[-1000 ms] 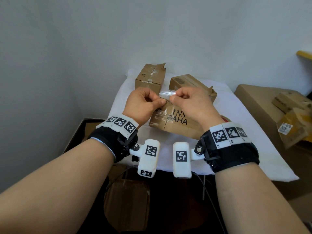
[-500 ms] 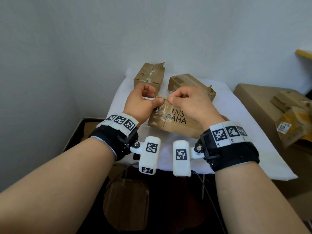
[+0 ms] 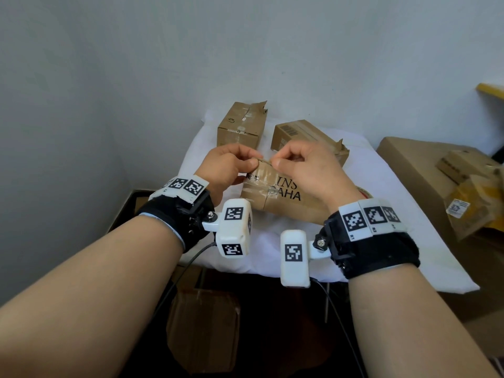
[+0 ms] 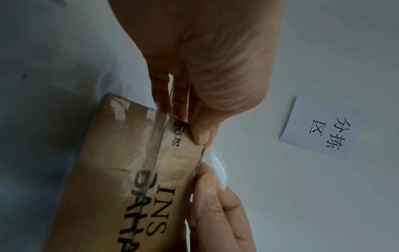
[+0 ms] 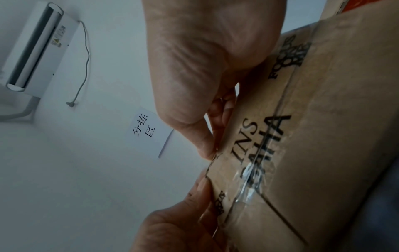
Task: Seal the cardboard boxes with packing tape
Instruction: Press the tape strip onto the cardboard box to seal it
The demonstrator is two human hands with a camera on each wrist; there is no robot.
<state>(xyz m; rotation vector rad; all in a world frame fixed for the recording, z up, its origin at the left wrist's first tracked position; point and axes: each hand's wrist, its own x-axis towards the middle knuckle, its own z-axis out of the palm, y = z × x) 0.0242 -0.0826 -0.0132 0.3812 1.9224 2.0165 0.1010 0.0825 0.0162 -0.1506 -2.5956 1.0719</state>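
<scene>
A brown cardboard box printed "INS" lies nearest on the white-covered table, with old clear tape across its seam. Both hands are at its far top edge. My left hand and right hand each pinch an end of a short clear tape strip held down on that edge. In the left wrist view the strip hangs shiny past the box rim, beside the left thumb. The right thumb pinches at the box corner.
Two more cardboard boxes stand at the back, one upright and one lying flat. A tape roll peeks out behind my right wrist. Large cartons crowd the right side. Another box sits under the table. A wall is close on the left.
Both hands have come down and forward with the tape strip, from in the air above the box to the box's far top edge.
</scene>
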